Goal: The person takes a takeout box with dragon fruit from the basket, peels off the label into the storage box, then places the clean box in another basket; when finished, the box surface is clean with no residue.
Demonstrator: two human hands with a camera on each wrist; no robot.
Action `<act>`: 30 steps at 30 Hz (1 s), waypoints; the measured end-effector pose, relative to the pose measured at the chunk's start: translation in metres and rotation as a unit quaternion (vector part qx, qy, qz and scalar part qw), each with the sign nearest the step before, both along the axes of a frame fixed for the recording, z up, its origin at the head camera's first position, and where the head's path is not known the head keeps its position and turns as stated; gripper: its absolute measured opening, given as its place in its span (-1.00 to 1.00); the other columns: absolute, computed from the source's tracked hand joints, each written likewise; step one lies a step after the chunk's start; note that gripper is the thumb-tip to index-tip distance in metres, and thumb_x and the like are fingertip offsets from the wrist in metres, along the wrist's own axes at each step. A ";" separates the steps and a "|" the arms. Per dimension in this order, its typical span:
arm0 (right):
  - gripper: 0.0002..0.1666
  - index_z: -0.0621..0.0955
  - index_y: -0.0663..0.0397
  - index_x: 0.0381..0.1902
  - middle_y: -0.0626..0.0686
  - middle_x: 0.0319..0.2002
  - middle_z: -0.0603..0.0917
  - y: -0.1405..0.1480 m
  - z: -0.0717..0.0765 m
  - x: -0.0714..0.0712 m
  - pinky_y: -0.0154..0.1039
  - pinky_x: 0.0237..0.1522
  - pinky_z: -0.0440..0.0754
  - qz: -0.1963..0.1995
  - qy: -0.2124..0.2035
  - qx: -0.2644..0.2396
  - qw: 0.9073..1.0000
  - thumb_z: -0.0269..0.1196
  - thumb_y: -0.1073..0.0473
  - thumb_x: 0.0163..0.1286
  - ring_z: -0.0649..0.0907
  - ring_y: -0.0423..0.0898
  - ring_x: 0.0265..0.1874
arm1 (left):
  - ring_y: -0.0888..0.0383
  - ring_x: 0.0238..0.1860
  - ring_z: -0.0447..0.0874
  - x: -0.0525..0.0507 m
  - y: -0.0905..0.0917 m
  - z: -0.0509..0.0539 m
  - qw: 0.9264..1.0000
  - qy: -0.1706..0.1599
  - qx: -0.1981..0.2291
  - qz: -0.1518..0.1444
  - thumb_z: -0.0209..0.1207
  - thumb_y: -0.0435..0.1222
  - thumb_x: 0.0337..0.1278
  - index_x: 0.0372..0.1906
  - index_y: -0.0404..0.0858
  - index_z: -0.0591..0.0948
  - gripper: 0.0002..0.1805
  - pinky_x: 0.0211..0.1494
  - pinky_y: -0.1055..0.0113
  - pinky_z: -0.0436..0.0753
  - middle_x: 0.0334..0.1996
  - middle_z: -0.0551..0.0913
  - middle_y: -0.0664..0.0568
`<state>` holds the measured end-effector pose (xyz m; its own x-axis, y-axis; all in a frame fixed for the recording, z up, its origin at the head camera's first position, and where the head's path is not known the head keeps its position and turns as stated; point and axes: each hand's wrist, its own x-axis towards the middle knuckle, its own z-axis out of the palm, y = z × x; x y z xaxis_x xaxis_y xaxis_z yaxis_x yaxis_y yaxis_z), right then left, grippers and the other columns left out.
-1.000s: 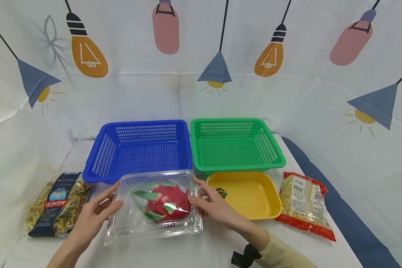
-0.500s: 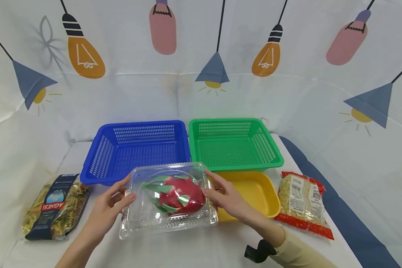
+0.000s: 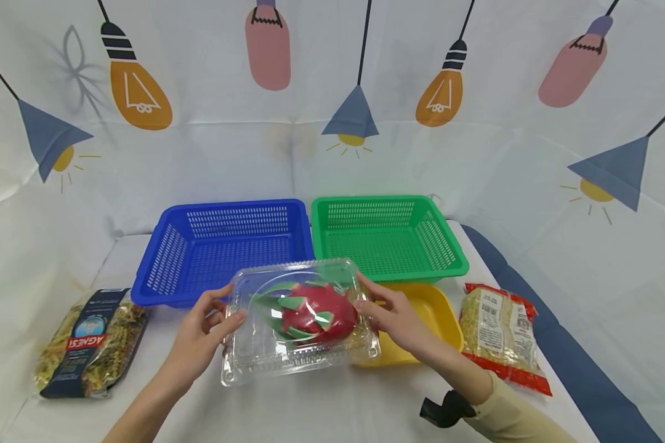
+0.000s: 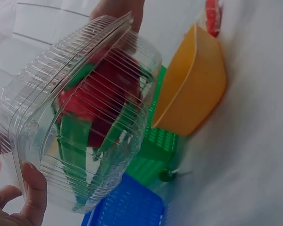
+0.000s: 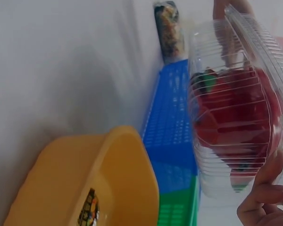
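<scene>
Clamshell (image 3: pixel 301 321) with dragon fruit (image 3: pixel 332 314), pinched by left hand (image 3: pixel 202 335) and right hand (image 3: pixel 396 315), has neared the yellow tray (image 3: pixel 435 317), apparently mid-carry.

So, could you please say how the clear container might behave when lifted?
The clear container likely flexes when squeezed, as its walls look thin. Its glossy plastic may be slippery. The dragon fruit could shift inside, with room beside it.

Hands (image 4: pixel 34 200) gripping clear clamshell (image 4: pixel 42 87), dragon fruit (image 4: pixel 99 99) inside; yellow tub (image 4: pixel 200 89), green basket (image 4: pixel 145 165), blue basket (image 4: pixel 132 207) beyond.
</scene>
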<state>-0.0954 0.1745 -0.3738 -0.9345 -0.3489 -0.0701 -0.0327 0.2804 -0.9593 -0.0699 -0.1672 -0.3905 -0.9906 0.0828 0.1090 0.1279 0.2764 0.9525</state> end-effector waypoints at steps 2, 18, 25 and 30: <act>-0.29 0.21 -0.02 0.56 0.25 0.40 0.42 0.004 0.002 0.000 0.07 0.05 0.67 -0.010 -0.001 0.003 1.000 0.13 0.05 0.54 0.56 0.16 0.13 | 0.33 -0.34 0.55 -0.002 0.005 0.001 1.000 0.002 0.007 -0.004 0.20 -0.34 0.35 0.41 -0.33 0.32 -0.40 -0.43 0.39 0.53 -0.21 0.39 -0.09; -0.30 0.25 -0.07 0.55 0.19 -0.03 0.55 0.034 0.015 -0.005 -0.09 0.02 0.70 -0.059 -0.006 0.033 0.998 0.13 0.03 0.53 0.54 0.04 0.01 | 0.25 -0.49 0.42 -0.026 0.033 0.008 0.998 -0.032 0.032 -0.033 0.23 -0.23 0.36 0.43 -0.27 0.29 -0.37 -0.53 0.35 0.55 -0.33 0.38 -0.06; -0.31 0.27 -0.10 0.54 0.15 -0.16 0.54 0.045 0.016 -0.011 -0.31 -0.24 0.63 -0.076 0.009 0.047 0.996 0.15 0.02 0.52 0.52 -0.08 -0.27 | 0.25 -0.51 0.37 -0.040 0.045 0.010 0.998 -0.035 0.037 -0.036 0.24 -0.22 0.34 0.42 -0.23 0.31 -0.37 -0.54 0.34 0.58 -0.35 0.36 -0.03; -0.33 0.30 -0.12 0.53 0.11 -0.27 0.49 0.051 0.018 -0.017 -0.30 -0.36 0.55 -0.087 0.015 0.048 0.995 0.15 0.01 0.52 0.46 -0.11 -0.46 | 0.26 -0.50 0.36 -0.050 0.053 0.012 0.997 -0.030 0.047 -0.044 0.23 -0.23 0.35 0.42 -0.22 0.31 -0.38 -0.54 0.34 0.59 -0.31 0.35 -0.03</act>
